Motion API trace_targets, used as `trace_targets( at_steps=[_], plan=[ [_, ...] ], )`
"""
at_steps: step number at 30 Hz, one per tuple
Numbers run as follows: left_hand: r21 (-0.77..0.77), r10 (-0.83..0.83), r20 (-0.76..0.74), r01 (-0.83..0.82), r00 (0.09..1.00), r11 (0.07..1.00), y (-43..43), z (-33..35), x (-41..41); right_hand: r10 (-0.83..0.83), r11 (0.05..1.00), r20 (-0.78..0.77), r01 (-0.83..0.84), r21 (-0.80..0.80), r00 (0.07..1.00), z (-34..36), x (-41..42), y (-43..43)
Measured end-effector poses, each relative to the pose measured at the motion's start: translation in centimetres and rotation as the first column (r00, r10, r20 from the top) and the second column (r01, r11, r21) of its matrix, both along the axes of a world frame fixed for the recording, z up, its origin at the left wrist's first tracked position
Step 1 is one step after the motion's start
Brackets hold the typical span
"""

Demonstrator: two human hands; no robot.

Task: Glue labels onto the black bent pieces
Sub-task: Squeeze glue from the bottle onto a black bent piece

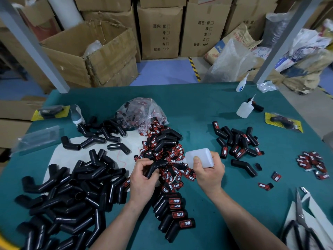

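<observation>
Left hand [144, 179] gripped a black bent piece [154, 168]; right hand [209, 173] held glue bottle [200, 156], nozzle pointing 9 o'clock toward it.

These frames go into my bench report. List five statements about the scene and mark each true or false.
1. The right hand grips a glue bottle. True.
2. The left hand is empty. False: it holds a bent piece.
3. Scissors lie at the near right. True.
4. No other bottle is in view. False: two spare bottles are at the far right.
5. Labelled pieces lie in a row between the forearms. True.
</observation>
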State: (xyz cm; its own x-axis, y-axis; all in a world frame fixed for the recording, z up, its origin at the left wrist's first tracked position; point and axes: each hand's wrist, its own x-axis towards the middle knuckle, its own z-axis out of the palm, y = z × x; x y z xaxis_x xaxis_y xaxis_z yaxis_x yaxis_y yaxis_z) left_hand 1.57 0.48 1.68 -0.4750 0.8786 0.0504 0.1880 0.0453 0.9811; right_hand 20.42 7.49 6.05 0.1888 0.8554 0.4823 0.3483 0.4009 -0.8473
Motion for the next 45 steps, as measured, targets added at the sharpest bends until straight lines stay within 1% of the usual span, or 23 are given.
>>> trace_targets(
  at_steps=[7,21,28,35,45],
  plan=[
    [-0.008,0.017,0.044,-0.017,0.999,1.0,0.1,0.3,0.2,-0.024,1.0,-0.008,0.024,0.01,1.0,0.2,0.2,0.1],
    [-0.011,0.014,0.019,-0.014,1.0,1.0,0.1,0.0,0.1,0.015,1.0,0.002,-0.015,-0.019,1.0,0.1,0.1,0.1],
    [-0.009,0.006,0.021,-0.006,1.0,1.0,0.2,-0.4,0.1,-0.003,1.0,-0.009,0.003,0.012,1.0,0.2,0.2,0.2],
    [-0.012,-0.032,0.075,0.033,0.997,0.999,0.2,-0.9,0.0,0.022,0.999,-0.02,-0.023,-0.027,1.0,-0.2,-0.2,-0.4],
    [-0.017,-0.092,-0.016,0.092,0.996,0.996,0.3,-1.2,0.1,0.04,0.999,-0.018,-0.04,-0.026,0.999,-0.3,-0.2,-0.5]
  ],
)
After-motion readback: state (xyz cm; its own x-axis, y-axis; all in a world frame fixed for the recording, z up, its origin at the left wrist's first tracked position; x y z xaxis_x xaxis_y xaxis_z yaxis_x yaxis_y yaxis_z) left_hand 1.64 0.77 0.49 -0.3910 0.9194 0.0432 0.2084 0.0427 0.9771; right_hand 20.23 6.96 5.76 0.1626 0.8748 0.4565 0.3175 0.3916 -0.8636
